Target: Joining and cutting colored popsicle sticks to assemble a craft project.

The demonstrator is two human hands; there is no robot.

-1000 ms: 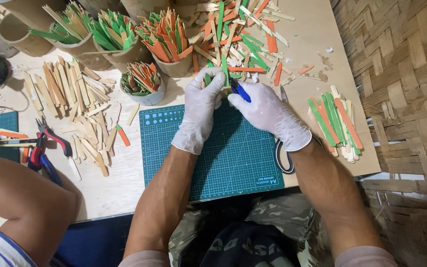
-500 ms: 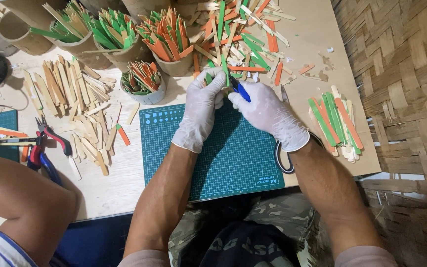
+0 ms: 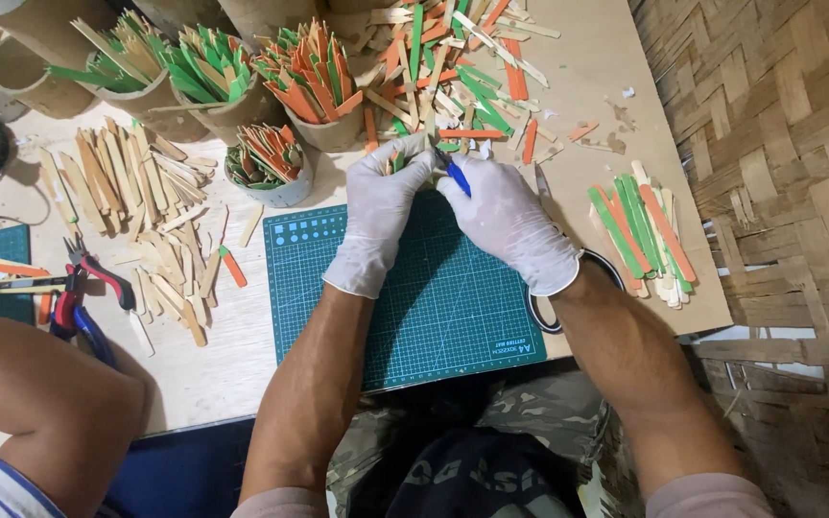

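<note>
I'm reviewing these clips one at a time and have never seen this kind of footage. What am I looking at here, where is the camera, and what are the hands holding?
There is no machine: a head-worn camera looks down at a person's two white-gloved hands. The left hand pinches a small stick piece, too covered to tell more. The right hand holds a blue-handled knife to it. Both work above a green cutting mat on a wooden table. Around lie plain sticks, tubes of green and orange sticks, a sorted bundle and red-handled pliers. Another person's arm is at lower left.
</note>
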